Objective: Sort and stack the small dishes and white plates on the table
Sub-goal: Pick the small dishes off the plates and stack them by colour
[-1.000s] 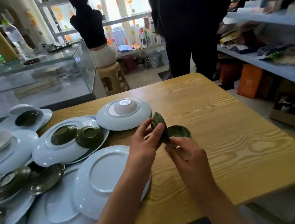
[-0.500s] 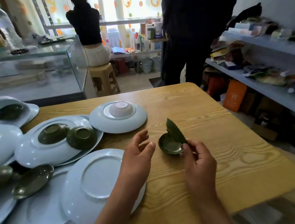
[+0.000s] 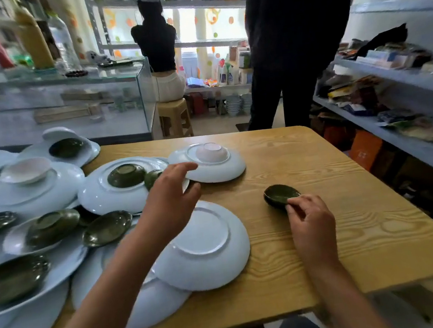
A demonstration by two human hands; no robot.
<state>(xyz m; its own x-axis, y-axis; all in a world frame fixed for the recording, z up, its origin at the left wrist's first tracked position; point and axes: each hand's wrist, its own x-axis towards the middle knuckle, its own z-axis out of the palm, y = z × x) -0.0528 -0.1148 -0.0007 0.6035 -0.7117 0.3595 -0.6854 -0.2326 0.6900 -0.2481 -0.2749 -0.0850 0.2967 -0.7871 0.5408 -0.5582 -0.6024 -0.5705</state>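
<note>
In the head view, the right hand (image 3: pixel 311 220) rests on the wooden table (image 3: pixel 357 222) near its middle, fingers curled, with the fingertips (image 3: pixel 293 204) pinching the near rim of a small green dish (image 3: pixel 279 194) that sits upright on the bare wood; whether it is one dish or a nested pair cannot be told. The left hand (image 3: pixel 171 195) hovers over the plates toward the left half of the table, palm down, fingers loosely spread and holding nothing, its fingertips above the gap between two upturned plates. Just beyond it lies an upside-down white plate (image 3: pixel 97 194) carrying an upside-down green dish (image 3: pixel 125 175), with a second green dish (image 3: pixel 152 178) partly hidden behind the hand. Toward the far edge, another upside-down plate (image 3: pixel 227 169) bears an inverted pale bowl (image 3: pixel 211 152). Beneath the left forearm, near the front edge, an upside-down plate (image 3: pixel 216 250) overlaps others. Along the left edge more white plates lie heaped, with green dishes on them: an oval one (image 3: pixel 107 228), an inverted one (image 3: pixel 51 225), a large one (image 3: pixel 11 278) and another at the far left corner (image 3: pixel 66 147), beside a white bowl (image 3: pixel 27 170). Past the table's far edge a person in dark clothes (image 3: pixel 298 41) stands, and another sits on a stool (image 3: pixel 174 117) beside a glass case (image 3: pixel 62 107). Shelves (image 3: pixel 395 99) of goods run along the right.
</note>
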